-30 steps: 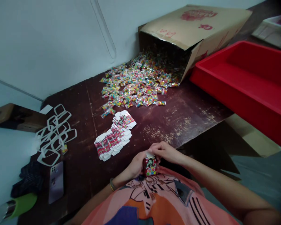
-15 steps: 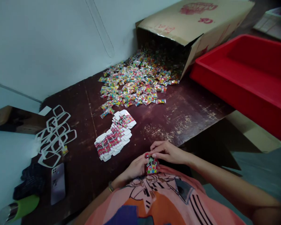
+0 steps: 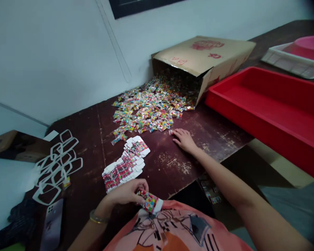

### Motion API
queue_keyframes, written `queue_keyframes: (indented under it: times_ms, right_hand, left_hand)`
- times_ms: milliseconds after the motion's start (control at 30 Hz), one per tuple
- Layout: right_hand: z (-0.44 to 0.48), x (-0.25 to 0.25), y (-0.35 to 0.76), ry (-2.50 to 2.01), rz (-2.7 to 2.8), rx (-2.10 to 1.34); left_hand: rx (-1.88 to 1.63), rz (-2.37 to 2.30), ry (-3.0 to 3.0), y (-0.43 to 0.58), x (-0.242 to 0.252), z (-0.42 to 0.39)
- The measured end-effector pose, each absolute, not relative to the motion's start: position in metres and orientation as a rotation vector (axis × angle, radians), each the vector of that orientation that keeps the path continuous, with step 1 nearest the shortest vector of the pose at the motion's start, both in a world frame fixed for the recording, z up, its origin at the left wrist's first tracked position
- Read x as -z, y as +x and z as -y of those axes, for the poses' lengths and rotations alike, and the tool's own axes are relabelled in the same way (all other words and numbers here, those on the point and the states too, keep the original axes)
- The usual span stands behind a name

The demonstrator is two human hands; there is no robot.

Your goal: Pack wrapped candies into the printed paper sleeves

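Observation:
My left hand (image 3: 131,191), low in front of my shirt, pinches a small red printed candy carton (image 3: 149,201) with a white end flap showing. Out over the table, my right hand (image 3: 184,139) has its fingers stretched and slightly apart. Its fingertips touch a small clear candy packet (image 3: 170,132), mostly hidden beneath them, at the near edge of a heap of candy packets (image 3: 149,108). Beside my left hand lies a fanned stack of flat printed cartons (image 3: 125,162) with white flaps.
A cardboard box (image 3: 199,52) on its side spills the packets. Right of it, a red tray (image 3: 251,111) juts past the table edge, with a white basket (image 3: 285,62) behind. On the left are pale frame-shaped loops (image 3: 59,164), a phone (image 3: 51,223) and a brown box (image 3: 18,146).
My right hand has left the carton and reached forward to a packet near the heap. My left hand has moved left, keeping the carton, now tilted. The view has tipped upward.

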State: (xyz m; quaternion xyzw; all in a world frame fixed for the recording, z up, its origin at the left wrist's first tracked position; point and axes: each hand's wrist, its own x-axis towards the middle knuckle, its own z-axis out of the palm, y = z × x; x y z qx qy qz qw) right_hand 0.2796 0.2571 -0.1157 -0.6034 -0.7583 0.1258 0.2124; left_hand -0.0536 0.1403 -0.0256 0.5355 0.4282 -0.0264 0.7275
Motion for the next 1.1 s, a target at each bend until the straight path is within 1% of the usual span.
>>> queue_keyframes:
  times_ms: [67,133,200,267,333,400,500,600,700,767,833,900,1000,1100]
  right_hand:
    - [-0.22,0.125,0.268,-1.636,2.123,-0.348]
    - [-0.175,0.13,0.253,-1.581,2.082,-0.401]
    - [-0.137,0.126,0.238,-1.542,1.934,-0.586]
    - [-0.115,0.114,0.224,-1.47,1.751,-0.87]
    - [-0.111,0.098,0.215,-1.352,1.627,-1.118]
    - [-0.123,0.084,0.213,-1.29,1.557,-1.218]
    - [-0.148,0.071,0.22,-1.316,1.519,-1.22]
    - [-0.155,0.068,0.218,-1.286,1.641,-1.279]
    - [-0.143,0.069,0.204,-1.239,1.781,-1.14]
    - [-0.133,0.072,0.195,-1.231,1.733,-1.015]
    - [-0.125,0.076,0.19,-1.262,1.529,-1.029]
    - [-0.12,0.081,0.189,-1.295,1.246,-1.204]
    - [-0.117,0.088,0.19,-1.228,0.878,-1.571]
    - [-0.118,0.092,0.191,-1.12,0.791,-1.805]
  left_hand:
    - [0.063,-0.969,1.183,-0.066,0.029,-0.142]
    - [-0.128,-1.067,1.117,-0.066,0.04,-0.141]
    - [-0.355,-1.187,0.984,-0.054,0.054,-0.139]
    - [-0.473,-1.24,0.879,-0.036,0.066,-0.138]
    - [-0.494,-1.194,0.853,-0.017,0.073,-0.136]
    - [-0.459,-1.108,0.872,-0.003,0.075,-0.134]
    - [-0.378,-1.036,0.905,0.007,0.072,-0.128]
    - [-0.416,-0.991,0.869,0.012,0.071,-0.121]
    - [-0.486,-0.982,0.817,0.018,0.073,-0.115]
    - [-0.502,-1.018,0.794,0.021,0.074,-0.113]
    - [-0.511,-1.049,0.75,0.023,0.076,-0.113]
    - [-0.523,-1.062,0.702,0.024,0.076,-0.114]
    - [-0.521,-1.099,0.7,0.025,0.077,-0.116]
    - [-0.488,-1.116,0.769,0.026,0.077,-0.117]
